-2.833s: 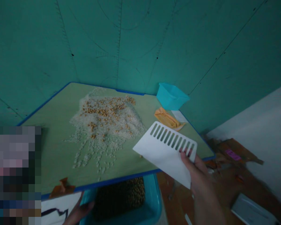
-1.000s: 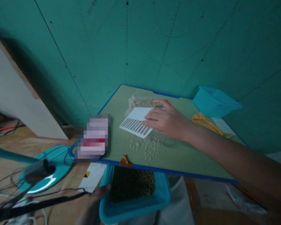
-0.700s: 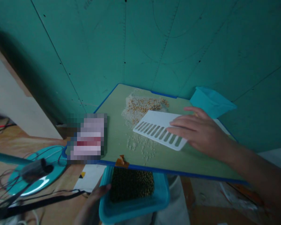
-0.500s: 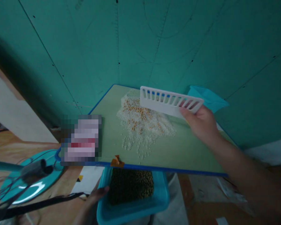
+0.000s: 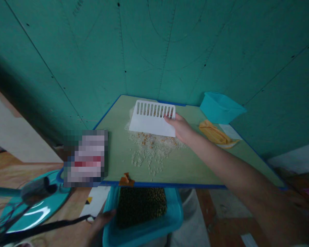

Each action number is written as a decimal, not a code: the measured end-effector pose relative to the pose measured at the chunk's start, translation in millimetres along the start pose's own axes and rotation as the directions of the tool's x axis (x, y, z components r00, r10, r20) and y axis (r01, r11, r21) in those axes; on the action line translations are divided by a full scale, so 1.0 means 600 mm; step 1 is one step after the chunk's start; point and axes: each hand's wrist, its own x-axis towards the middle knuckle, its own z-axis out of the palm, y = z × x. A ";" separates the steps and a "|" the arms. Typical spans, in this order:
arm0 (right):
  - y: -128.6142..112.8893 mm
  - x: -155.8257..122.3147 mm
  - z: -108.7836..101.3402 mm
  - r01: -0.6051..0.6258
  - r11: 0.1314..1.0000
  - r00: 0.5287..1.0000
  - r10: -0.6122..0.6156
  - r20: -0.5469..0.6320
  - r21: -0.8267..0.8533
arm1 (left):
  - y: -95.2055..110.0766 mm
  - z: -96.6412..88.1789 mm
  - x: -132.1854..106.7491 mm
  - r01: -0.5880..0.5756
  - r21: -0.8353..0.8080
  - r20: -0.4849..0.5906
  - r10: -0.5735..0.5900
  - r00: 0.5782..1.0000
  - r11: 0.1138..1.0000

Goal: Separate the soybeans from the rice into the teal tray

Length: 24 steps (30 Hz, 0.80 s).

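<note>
My right hand (image 5: 180, 127) grips the right end of a white slotted scraper (image 5: 152, 118), which stands tilted on the green board (image 5: 195, 161) behind a pile of white rice mixed with yellow beans (image 5: 150, 145). The pile spreads towards the board's near edge. Below that edge, my left hand (image 5: 101, 219) holds the left rim of a blue tub (image 5: 146, 228) filled with dark beans, with fingers curled on the rim.
A small blue bin (image 5: 221, 107) and a crumpled orange wrapper (image 5: 215, 133) sit at the board's far right. A teal wall rises behind. A round teal stand (image 5: 33, 202) with cables lies on the wooden floor at left. An orange tape scrap (image 5: 125, 179) sticks to the near edge.
My right hand lifted the scraper from lying flat on the pile, carried it back, and set it down at the far side of the grains. The left hand kept holding the tub.
</note>
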 end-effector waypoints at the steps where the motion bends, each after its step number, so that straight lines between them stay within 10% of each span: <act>1: 0.001 -0.001 -0.001 -0.009 1.000 1.000 0.009 0.009 -0.001 | 0.001 0.000 0.000 0.001 -0.005 0.006 -0.001 1.000 1.000; 24: -0.036 -0.114 -0.030 -0.137 0.989 0.985 0.129 0.116 0.062 | -0.002 -0.002 0.007 0.002 -0.007 0.048 -0.002 0.999 1.000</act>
